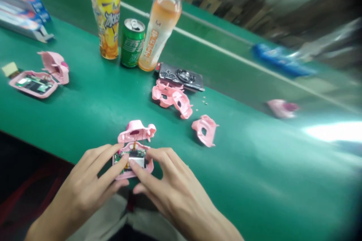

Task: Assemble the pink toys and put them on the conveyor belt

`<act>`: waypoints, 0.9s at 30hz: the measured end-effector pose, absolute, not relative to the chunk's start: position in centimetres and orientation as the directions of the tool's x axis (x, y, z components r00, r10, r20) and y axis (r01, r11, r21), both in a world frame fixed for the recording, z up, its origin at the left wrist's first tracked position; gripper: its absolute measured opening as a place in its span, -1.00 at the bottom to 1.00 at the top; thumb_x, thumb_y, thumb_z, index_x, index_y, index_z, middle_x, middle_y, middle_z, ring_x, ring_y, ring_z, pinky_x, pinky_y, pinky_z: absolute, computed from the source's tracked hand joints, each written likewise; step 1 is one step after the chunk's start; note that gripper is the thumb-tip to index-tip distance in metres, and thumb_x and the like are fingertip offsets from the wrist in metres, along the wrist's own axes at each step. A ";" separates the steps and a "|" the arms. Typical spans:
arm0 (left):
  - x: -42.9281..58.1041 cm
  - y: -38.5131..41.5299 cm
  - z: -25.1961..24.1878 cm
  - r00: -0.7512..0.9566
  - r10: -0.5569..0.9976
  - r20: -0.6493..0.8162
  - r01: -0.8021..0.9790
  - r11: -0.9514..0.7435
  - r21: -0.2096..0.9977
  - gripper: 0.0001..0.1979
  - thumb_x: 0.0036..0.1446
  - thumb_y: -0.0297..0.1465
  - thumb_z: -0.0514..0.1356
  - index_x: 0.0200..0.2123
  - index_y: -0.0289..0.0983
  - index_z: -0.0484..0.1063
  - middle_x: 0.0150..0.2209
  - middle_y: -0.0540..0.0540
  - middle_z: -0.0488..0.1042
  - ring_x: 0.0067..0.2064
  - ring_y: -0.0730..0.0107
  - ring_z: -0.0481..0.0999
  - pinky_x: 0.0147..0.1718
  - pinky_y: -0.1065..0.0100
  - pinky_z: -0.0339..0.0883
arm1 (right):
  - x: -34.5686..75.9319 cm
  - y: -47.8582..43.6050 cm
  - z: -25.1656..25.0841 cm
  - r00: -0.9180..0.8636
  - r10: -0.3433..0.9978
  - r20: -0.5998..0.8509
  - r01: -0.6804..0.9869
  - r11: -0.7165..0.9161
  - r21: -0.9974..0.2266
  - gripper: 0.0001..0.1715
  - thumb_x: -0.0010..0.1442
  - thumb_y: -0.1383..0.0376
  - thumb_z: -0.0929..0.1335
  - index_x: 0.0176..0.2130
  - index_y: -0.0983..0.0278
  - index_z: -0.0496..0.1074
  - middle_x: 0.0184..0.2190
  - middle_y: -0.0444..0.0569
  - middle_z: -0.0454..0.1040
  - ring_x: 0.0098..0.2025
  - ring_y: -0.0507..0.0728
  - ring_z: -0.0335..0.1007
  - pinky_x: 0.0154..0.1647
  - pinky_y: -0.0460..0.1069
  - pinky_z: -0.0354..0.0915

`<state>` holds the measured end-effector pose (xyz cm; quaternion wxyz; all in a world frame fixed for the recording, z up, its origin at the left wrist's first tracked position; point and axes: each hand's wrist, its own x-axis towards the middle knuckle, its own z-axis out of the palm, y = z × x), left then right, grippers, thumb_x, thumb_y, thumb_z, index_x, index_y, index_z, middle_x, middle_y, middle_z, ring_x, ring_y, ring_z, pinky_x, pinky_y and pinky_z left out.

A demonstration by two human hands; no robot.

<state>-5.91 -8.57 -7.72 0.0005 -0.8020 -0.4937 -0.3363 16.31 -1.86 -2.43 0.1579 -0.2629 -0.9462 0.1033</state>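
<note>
A pink casing [149,167] with a green circuit board and a silver block [137,162] inside lies at the table's near edge, between my hands. My left hand [92,177] grips its left side, with fingertips on the board. From the right, my right hand [169,180] holds the casing, one fingertip pressing on the silver block. Just beyond, a pink cover [137,131] is joined to it by thin wires. Farther off lie pink shell pieces [182,104] and another single pink shell [208,131].
A second opened pink casing [51,91] lies at left. Two bottles [109,18] [160,31], a green can [132,45] and a phone [182,77] stand or lie beyond. Boxes [22,11] are at the far left, a pink piece [283,108] at right.
</note>
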 end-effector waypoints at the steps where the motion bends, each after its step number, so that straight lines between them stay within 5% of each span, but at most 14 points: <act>1: -6.0 -8.6 -7.8 0.289 0.791 0.540 0.790 -0.515 0.332 -0.63 0.31 -0.45 0.23 0.17 -0.33 0.42 0.10 -0.31 0.52 0.13 0.06 0.47 0.05 0.11 0.41 | 16.3 -2.2 -2.9 -0.784 0.561 0.265 0.489 0.822 -0.291 -0.65 0.41 0.37 0.30 0.15 0.26 0.45 -0.03 0.12 0.43 -0.12 0.15 0.32 -0.17 0.06 0.47; 9: -5.8 -8.3 -7.8 0.305 0.786 0.537 0.812 -0.510 0.284 -0.62 0.27 -0.50 0.25 0.15 -0.32 0.43 0.08 -0.33 0.47 0.09 0.02 0.44 0.01 0.07 0.40 | 15.2 -5.1 -6.1 -0.407 0.779 0.476 0.694 0.603 -0.394 -0.73 0.42 0.27 0.33 0.01 0.15 0.60 -0.40 -0.10 0.15 -0.37 0.06 0.14 -0.43 -0.08 0.25; 15: -5.6 -8.5 -7.6 0.276 0.771 0.575 0.808 -0.509 0.295 -0.64 0.30 -0.50 0.21 0.15 -0.29 0.46 0.10 -0.30 0.48 0.07 0.06 0.44 0.00 0.09 0.43 | 15.8 -2.6 -2.3 -0.243 0.796 0.555 0.662 0.554 -0.505 -0.64 0.44 0.19 0.30 -0.18 0.30 0.65 -0.44 -0.08 0.35 -0.43 0.02 0.33 -0.41 -0.09 0.30; 17: -5.6 -8.6 -7.6 0.274 0.760 0.589 0.817 -0.507 0.274 -0.66 0.30 -0.48 0.21 0.14 -0.26 0.47 0.09 -0.28 0.49 0.07 0.06 0.44 0.00 0.09 0.43 | 13.8 1.0 1.1 -0.329 0.876 0.353 0.757 0.468 -0.457 -0.44 0.50 0.11 0.18 -0.19 0.34 0.63 -0.42 -0.02 0.47 -0.37 0.07 0.43 -0.30 -0.04 0.33; 19: -5.6 -8.7 -7.6 0.283 0.746 0.602 0.820 -0.514 0.252 -0.68 0.31 -0.46 0.21 0.12 -0.25 0.49 0.10 -0.27 0.49 0.06 0.06 0.43 0.00 0.08 0.44 | 10.5 4.8 4.3 -0.433 0.876 -0.212 0.893 0.385 -0.235 -0.28 0.47 -0.05 0.15 -0.30 0.39 0.61 -0.44 0.06 0.52 -0.30 0.15 0.50 -0.24 -0.01 0.33; 20: -5.6 -8.7 -7.7 0.285 0.742 0.606 0.822 -0.515 0.244 -0.68 0.31 -0.46 0.21 0.11 -0.25 0.49 0.10 -0.27 0.50 0.05 0.06 0.43 0.00 0.07 0.44 | 8.7 6.4 5.5 -0.429 0.835 -0.343 0.902 0.378 -0.209 -0.28 0.39 -0.12 0.24 -0.38 0.39 0.60 -0.48 0.07 0.52 -0.33 0.18 0.51 -0.26 -0.01 0.34; 23: -5.5 -8.9 -8.0 0.276 0.739 0.615 0.831 -0.505 0.233 -0.66 0.31 -0.45 0.21 0.13 -0.25 0.48 0.09 -0.28 0.50 0.05 0.03 0.44 -0.01 0.04 0.45 | 3.8 8.9 7.1 -0.375 0.741 -0.557 0.922 0.359 -0.142 -0.39 0.22 -0.14 0.40 -0.46 0.34 0.59 -0.54 0.00 0.51 -0.41 0.20 0.52 -0.30 0.04 0.39; 27: -5.5 -9.3 -8.6 0.208 0.737 0.643 0.808 -0.499 0.311 -0.64 0.30 -0.43 0.23 0.15 -0.20 0.47 0.08 -0.24 0.52 0.10 0.01 0.46 0.07 0.01 0.44 | 1.7 7.4 7.1 -0.355 0.663 -0.659 0.894 0.447 -0.031 -0.67 0.04 0.14 0.58 -0.52 0.34 0.58 -0.59 -0.04 0.47 -0.43 0.24 0.52 -0.28 0.11 0.40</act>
